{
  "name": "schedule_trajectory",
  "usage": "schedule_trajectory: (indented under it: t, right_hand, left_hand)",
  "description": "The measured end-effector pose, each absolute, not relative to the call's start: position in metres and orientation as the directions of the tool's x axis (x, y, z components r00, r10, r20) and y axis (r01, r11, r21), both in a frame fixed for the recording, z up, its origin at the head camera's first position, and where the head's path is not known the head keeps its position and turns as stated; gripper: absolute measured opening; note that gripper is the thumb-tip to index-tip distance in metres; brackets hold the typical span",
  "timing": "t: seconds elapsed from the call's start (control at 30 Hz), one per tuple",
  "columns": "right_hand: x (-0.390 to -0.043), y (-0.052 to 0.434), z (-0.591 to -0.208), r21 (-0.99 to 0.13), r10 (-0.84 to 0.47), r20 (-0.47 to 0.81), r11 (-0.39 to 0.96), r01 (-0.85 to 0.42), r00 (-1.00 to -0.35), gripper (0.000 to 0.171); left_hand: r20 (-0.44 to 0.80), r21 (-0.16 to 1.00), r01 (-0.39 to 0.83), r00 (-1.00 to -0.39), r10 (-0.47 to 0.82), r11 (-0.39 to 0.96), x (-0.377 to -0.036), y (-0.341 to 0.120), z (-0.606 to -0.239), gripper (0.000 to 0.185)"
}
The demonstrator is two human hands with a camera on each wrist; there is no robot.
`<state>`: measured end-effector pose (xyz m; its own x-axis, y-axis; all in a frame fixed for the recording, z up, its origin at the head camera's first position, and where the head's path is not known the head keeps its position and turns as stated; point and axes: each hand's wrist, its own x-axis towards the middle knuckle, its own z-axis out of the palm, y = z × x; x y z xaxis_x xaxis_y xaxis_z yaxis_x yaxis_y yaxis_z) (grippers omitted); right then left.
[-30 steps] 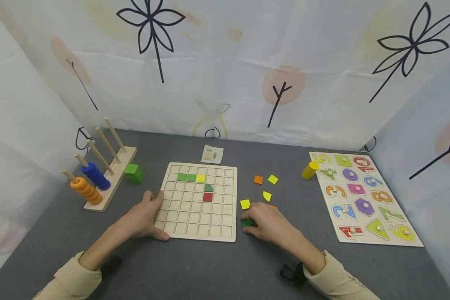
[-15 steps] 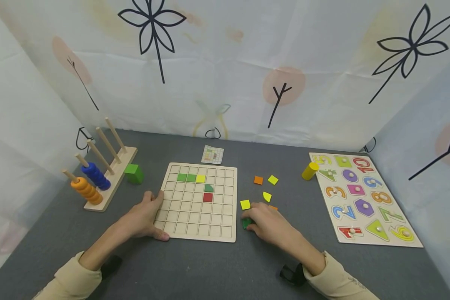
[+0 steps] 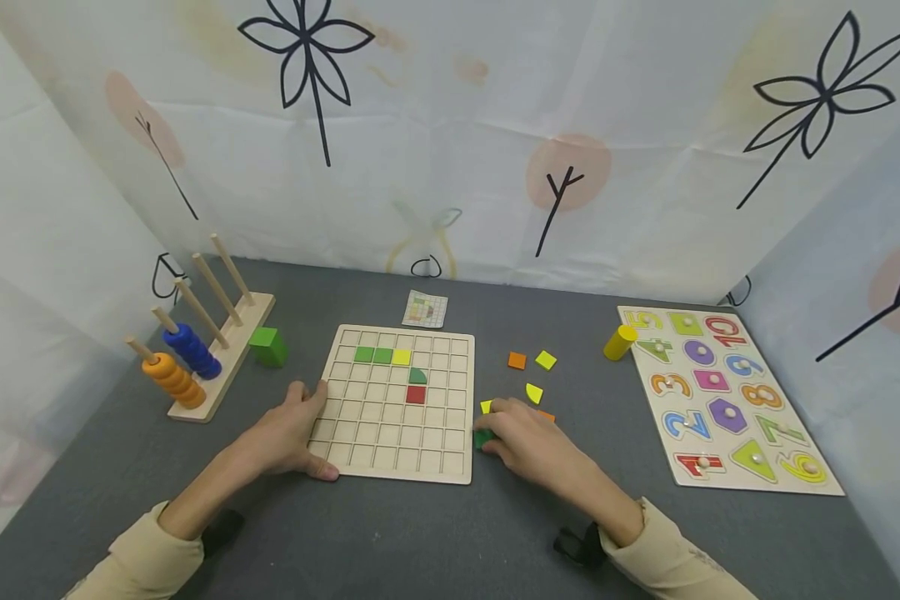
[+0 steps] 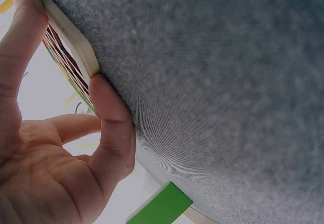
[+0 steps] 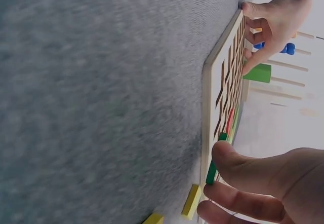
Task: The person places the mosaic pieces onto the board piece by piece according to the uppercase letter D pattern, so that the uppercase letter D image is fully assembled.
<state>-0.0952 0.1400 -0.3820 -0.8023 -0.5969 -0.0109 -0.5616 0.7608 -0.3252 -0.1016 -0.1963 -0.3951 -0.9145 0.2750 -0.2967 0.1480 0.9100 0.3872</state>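
a: since a second ago the right hand [image 3: 528, 446] has been shifted left toward the grid board [image 3: 397, 402], and the dark green tile [image 3: 483, 438] has been carried with it; the yellow square tile [image 3: 486, 407] is now half covered by the fingers.

b: how is the tile held?

a: it is pinched between thumb and fingertips, on edge, just beside the board's right rim, as is seen in the right wrist view [image 5: 211, 169]. whether it is touched by the rim cannot be told.

b: and the left hand [image 3: 288, 433]?

a: the board's near left corner is gripped by it, thumb on the front edge, fingers laid over the left frame.

b: what is set in the board?

a: two green squares [image 3: 372, 355], a yellow one, a green quarter-round and a red square [image 3: 416, 395] are seated in cells.

b: around it?

a: an orange tile [image 3: 517, 360] and yellow pieces are scattered to the right, then a yellow cylinder [image 3: 618, 341] and a number puzzle [image 3: 727, 396]. a green block [image 3: 267, 347] and a ring rack [image 3: 195, 350] are placed to the left, a pattern card [image 3: 424, 309] behind.
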Motion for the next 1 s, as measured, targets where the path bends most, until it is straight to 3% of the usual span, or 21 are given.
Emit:
schedule_trajectory:
  t: [1.0]
  right_hand:
    - [-0.129,0.067,-0.381,-0.361,-0.666,-0.006,0.697,-0.62,-0.746,0.02]
  left_hand:
    - [-0.308,0.384,0.14,-0.912,0.27,0.913,-0.101,-0.196,-0.394,0.138]
